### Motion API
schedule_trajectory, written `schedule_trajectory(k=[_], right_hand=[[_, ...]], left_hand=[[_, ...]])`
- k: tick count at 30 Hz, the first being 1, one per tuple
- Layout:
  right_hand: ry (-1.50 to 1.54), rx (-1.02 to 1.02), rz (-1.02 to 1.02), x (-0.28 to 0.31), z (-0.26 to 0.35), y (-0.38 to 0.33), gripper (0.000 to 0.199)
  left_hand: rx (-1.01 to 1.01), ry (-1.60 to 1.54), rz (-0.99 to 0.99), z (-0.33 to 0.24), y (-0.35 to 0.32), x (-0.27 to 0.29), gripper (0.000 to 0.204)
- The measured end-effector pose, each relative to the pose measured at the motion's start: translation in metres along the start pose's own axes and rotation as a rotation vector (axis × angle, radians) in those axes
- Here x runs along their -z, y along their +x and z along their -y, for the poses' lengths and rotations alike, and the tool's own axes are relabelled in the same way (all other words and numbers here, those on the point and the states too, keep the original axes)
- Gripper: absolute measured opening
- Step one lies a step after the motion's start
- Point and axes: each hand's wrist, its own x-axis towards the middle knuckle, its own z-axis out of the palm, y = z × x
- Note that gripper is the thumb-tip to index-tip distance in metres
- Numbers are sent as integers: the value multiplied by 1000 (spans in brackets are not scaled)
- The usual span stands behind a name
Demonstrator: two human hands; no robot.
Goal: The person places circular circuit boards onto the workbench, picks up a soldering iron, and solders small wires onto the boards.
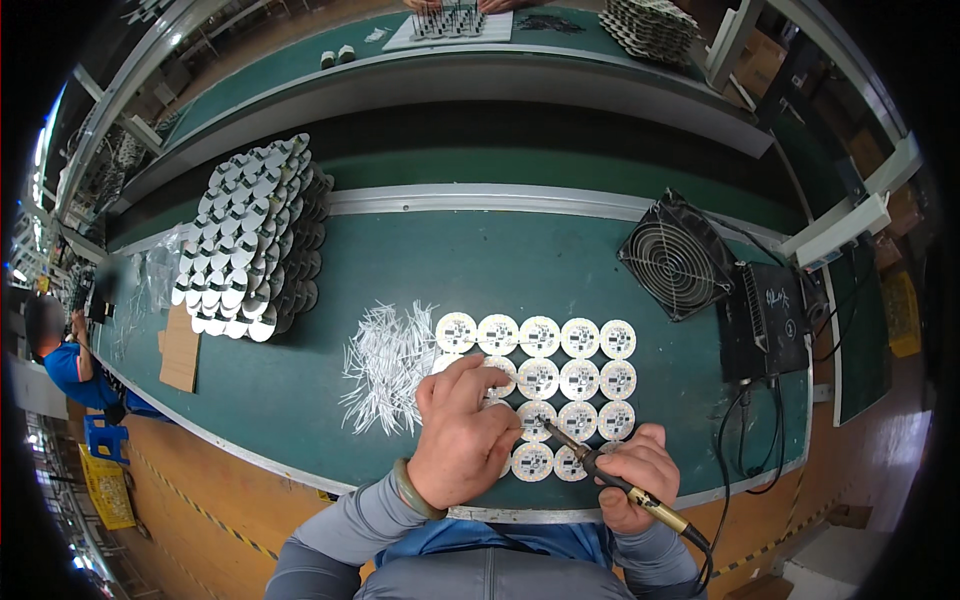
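My right hand (638,474) grips a soldering iron (662,512) with a dark and gold handle. Its tip points up and left, at one of the round white circuit boards (579,379) laid out in joined rows on the green bench. Over the left side of these boards is my left hand (462,432), a bangle at its wrist. Its fingers are curled and drawn together close to the iron's tip; what they pinch is too small and hidden to make out. Just left of the boards lies a loose pile of short white wires (383,372).
A tall stack of round board panels (240,240) stands at the left, with a piece of cardboard (180,350) below it. At the right are a black fan (676,255) and a black box (765,325) with cables. Another person's hands work at the far bench; someone sits far left.
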Motion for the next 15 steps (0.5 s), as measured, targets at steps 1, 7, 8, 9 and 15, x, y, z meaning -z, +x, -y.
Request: schedule_trajectory(k=[1,7,8,9,15], right_hand=[[1,3,0,0,1,1,42],[22,22,-41,-5,-2,3,41],[9,16,-46,-4,-2,3,42],[-1,9,-51,-2,-1,4,42],[6,50,-27,1,-1,1,42]], left_hand=[[1,-6,-4,0,0,0,14],[24,-114,-209,5,-11,28,13],[105,-156,-301,9,-17,37,15],[87,-192,-367,19,-20,44,12],[639,-795,-535,41,-69,73,5]])
